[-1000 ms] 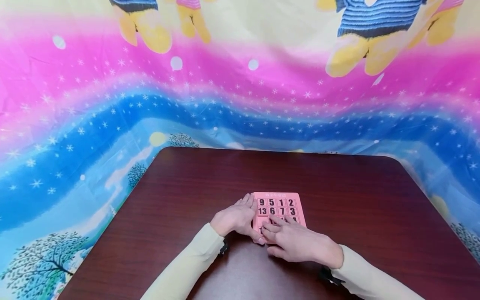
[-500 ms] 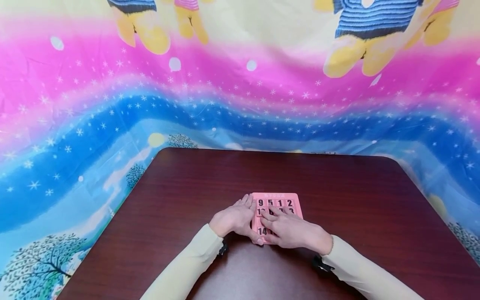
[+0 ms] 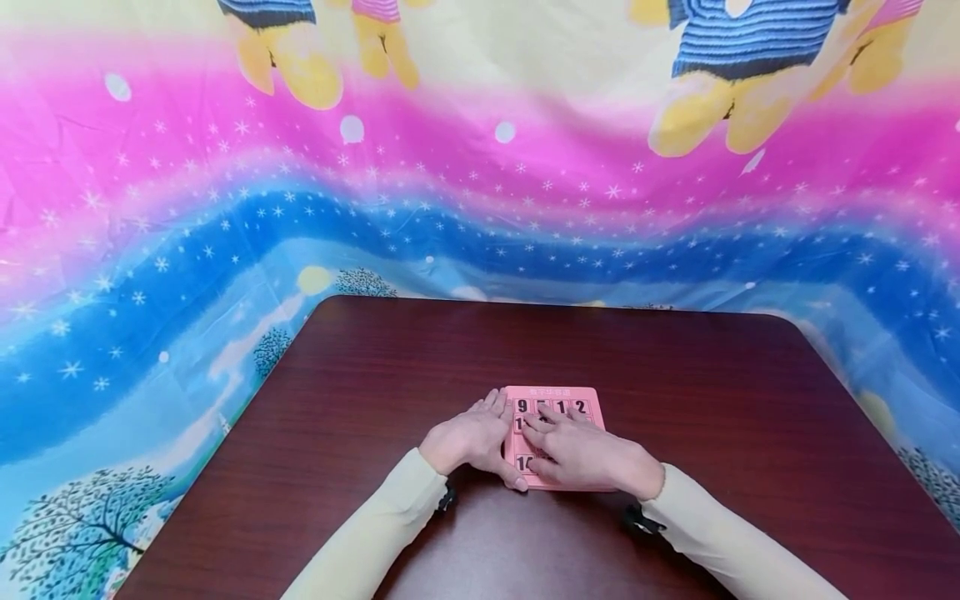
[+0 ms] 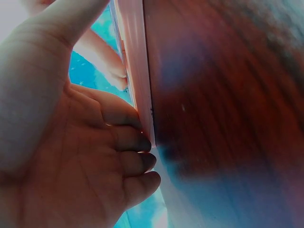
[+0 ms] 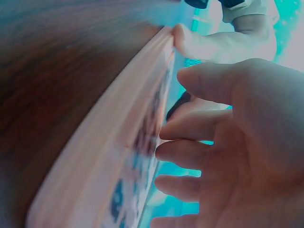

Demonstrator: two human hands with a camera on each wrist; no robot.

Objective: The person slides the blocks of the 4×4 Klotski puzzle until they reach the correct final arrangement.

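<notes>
A pink number sliding puzzle lies flat on the table. Its top row of black numbers shows in part, and a 14 tile is visible at the near left. My left hand rests along the puzzle's left edge, fingers extended forward and thumb at the near left corner. In the left wrist view, its fingertips meet the pink side wall. Spread over the tiles is my right hand, fingertips at the upper rows, hiding the middle and right of the board. The right wrist view shows its fingers reaching over the numbered face.
The dark brown wooden table has rounded far corners. Behind it hangs a colourful printed cloth in pink and blue. Both forearms wear cream sleeves, with a black strap at each wrist.
My right hand has moved up and slightly left over the board, from the lower rows to the upper ones, uncovering the 14 tile. The left hand stays at the left edge.
</notes>
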